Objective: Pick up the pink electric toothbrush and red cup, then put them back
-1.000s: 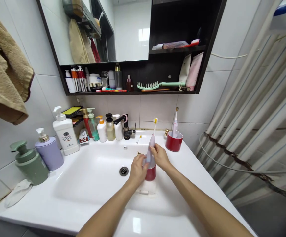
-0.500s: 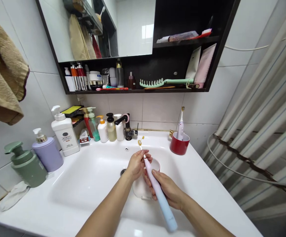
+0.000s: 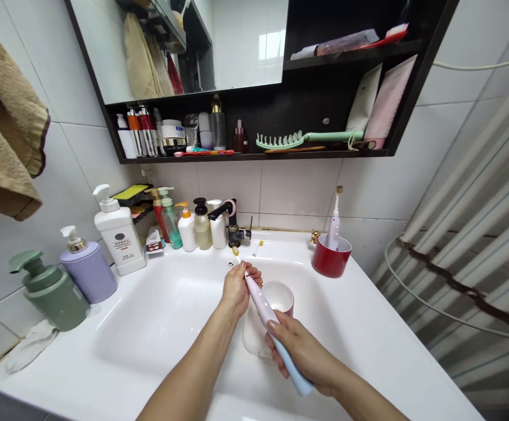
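Over the sink, an electric toothbrush (image 3: pixel 261 301) with a pink-to-blue handle lies slantwise between my hands, its bristle end pointing up and left. My right hand (image 3: pixel 296 342) is wrapped round the lower, blue half of the handle. Higher up, my left hand (image 3: pixel 236 289) is closed at the narrow neck, and the yellowish brush head (image 3: pixel 236 251) sticks out beyond its fingers. Below the brush, a red cup with a white inside (image 3: pixel 279 295) stands in the sink, partly covered by my right hand. A pale, clear-looking tray or box (image 3: pixel 252 336) lies beside it.
The white sink (image 3: pixel 149 316) has a black faucet (image 3: pixel 234 228) behind it. A loose brush head (image 3: pixel 258 248) lies on the back rim. At right, a red cup (image 3: pixel 331 260) holds another toothbrush (image 3: pixel 334 225). Pump bottles (image 3: pixel 123 234) line the left; a dark shelf (image 3: pixel 254 155) hangs above.
My right hand sits lower on the handle, and the toothbrush has shifted slightly up and left. More of the red cup in the sink shows. The view has turned a little.
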Motion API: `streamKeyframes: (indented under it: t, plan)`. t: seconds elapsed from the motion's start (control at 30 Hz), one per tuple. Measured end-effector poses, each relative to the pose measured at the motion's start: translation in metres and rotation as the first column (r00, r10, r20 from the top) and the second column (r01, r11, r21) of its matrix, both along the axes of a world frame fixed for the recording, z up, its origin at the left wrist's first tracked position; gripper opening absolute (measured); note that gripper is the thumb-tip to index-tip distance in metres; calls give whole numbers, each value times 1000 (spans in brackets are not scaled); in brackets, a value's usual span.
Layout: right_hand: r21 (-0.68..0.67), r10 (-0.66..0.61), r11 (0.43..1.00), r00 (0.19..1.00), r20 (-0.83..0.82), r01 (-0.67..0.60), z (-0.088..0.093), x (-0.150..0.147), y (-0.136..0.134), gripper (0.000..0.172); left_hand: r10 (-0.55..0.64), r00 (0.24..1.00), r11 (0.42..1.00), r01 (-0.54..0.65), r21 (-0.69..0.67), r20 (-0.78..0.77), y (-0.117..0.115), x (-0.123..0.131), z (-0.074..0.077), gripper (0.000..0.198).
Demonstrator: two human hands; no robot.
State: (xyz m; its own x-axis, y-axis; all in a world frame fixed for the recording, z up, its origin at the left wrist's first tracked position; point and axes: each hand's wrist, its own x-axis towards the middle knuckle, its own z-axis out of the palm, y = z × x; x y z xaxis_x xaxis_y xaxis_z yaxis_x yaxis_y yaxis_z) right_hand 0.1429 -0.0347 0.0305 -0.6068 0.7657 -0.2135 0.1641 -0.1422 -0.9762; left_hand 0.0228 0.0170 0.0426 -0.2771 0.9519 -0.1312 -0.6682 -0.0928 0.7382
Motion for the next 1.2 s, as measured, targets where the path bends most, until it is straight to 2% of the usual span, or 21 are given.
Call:
streamKeyframes:
  t: [0.13,0.17,0.3,0.43,0.57,0.7,0.83,0.93,0.97,1.0,1.03,1.07,1.1,1.13,1.2]
  plan:
    - [234,-104,969,988,110,76,-1,-2,-1,17,49,999,999,-49,17,-2,0,1,0,12]
    - [222,-99,972,989,109,73,-2,-3,-1,18,64,998,998,-64,6,2,1,1,-1,12]
    - [22,1,1000,999,36,-1,-2,-4,-2,22,109,994,993,-107,-47,26,3,0,-3,11]
    - [171,-99,982,989,113,78,-3,-4,-2,17,107,994,994,-107,-34,19,4,-1,-3,12]
    - [46,-22,999,997,74,19,-2,-4,-1,18,109,993,991,-106,-75,37,5,0,-5,13]
    - [112,-62,993,987,149,46,-1,-2,-1,15,110,993,992,-108,-66,39,8,-2,-7,14]
    - [65,-17,998,988,154,7,-2,1,-4,17,145,989,986,-141,-84,36,10,-13,-9,13]
    - [117,-54,992,988,142,38,-1,4,-4,17,131,984,985,-143,-99,-119,18,-18,-8,9]
    - [141,-81,988,990,116,64,1,5,-3,17,81,963,986,-115,-119,-258,23,-17,-7,9]
    - [165,-112,982,990,83,97,3,7,-2,19,11,905,985,-85,-153,-426,31,-14,-5,10]
    - [183,-139,975,989,49,128,5,8,0,20,-62,810,978,-66,-196,-584,40,-10,-4,12]
    - [193,-157,970,987,22,150,7,10,1,22,-132,678,969,-65,-237,-723,51,-5,-2,14]
    - [196,-170,966,985,2,166,9,12,2,25,-173,574,962,-75,-262,-800,63,0,-1,14]
    - [196,-180,964,984,-10,178,10,13,3,27,-193,501,957,-93,-274,-844,76,6,0,13]
    - [199,-192,961,981,-19,192,10,15,5,29,-210,390,949,-140,-284,-897,103,17,1,14]
